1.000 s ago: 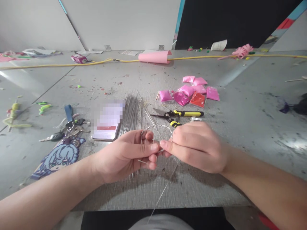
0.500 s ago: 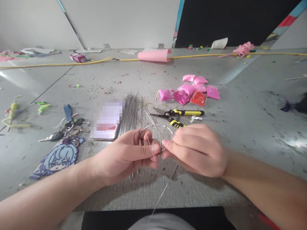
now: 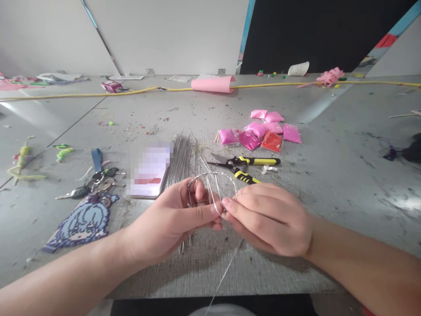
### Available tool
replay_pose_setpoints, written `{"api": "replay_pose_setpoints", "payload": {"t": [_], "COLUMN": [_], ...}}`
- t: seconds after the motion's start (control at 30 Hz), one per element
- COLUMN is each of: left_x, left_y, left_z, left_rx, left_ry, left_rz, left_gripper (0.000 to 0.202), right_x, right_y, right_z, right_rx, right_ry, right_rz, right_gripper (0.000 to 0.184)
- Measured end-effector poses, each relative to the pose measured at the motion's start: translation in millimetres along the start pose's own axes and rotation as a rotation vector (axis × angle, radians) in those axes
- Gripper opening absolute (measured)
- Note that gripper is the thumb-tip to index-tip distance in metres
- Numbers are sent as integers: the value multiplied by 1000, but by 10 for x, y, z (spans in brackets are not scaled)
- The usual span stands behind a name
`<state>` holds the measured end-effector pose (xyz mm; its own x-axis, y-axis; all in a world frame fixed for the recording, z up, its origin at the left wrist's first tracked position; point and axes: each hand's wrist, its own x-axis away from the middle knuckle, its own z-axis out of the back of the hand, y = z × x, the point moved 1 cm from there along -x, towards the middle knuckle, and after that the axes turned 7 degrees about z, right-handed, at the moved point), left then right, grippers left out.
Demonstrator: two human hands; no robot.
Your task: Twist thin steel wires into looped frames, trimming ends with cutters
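A thin silver wire (image 3: pixel 213 175) is bent into a loop above my two hands, and a long tail of it runs down toward me. My left hand (image 3: pixel 177 219) is closed, pinching the wire between thumb and fingers. My right hand (image 3: pixel 268 217) is closed too, pinching the same wire right beside the left fingertips. Just behind the hands lies a bundle of straight silver wires (image 3: pixel 179 160) on the grey table (image 3: pixel 329 175). Yellow-and-black snips (image 3: pixel 250 162) lie a little beyond my right hand.
A phone (image 3: pixel 148 173) lies left of the wire bundle, with keys (image 3: pixel 94 182) and a blue pixel-bead keychain (image 3: pixel 82 221) further left. Several pink and red packets (image 3: pixel 263 131) sit behind the snips. A pink paper roll (image 3: pixel 213 83) and a yellow cord (image 3: pixel 82 93) lie at the far edge.
Both hands have sunk slightly lower in view and closer together; the wire loop has turned a little between the fingers. The camera tilted slightly.
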<state>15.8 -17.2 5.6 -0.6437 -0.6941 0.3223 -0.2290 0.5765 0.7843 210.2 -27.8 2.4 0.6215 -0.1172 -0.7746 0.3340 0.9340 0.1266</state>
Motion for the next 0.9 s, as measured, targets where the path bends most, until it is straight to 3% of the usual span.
{"api": "replay_pose_setpoints", "payload": {"t": [0.23, 0.37, 0.43, 0.6, 0.9], "left_x": [-19, -32, -32, -29, -11], "left_y": [40, 27, 14, 12, 18], "left_z": [76, 95, 93, 84, 67], "left_rx": [-276, -344, -352, -384, -328], "left_ry": [139, 116, 106, 115, 61], "left_rz": [-31, 46, 74, 105, 84], "left_gripper": [33, 28, 25, 24, 27], "right_x": [33, -3, -24, -21, 31], "right_y": [145, 144, 124, 135, 159], "right_z": [-4, 18, 13, -20, 1], "right_rx": [-27, -46, -53, -65, -141], "right_ry": [-64, -212, -249, -254, -191], "right_rz": [-32, 6, 50, 78, 30], "right_gripper": [14, 25, 22, 10, 18]}}
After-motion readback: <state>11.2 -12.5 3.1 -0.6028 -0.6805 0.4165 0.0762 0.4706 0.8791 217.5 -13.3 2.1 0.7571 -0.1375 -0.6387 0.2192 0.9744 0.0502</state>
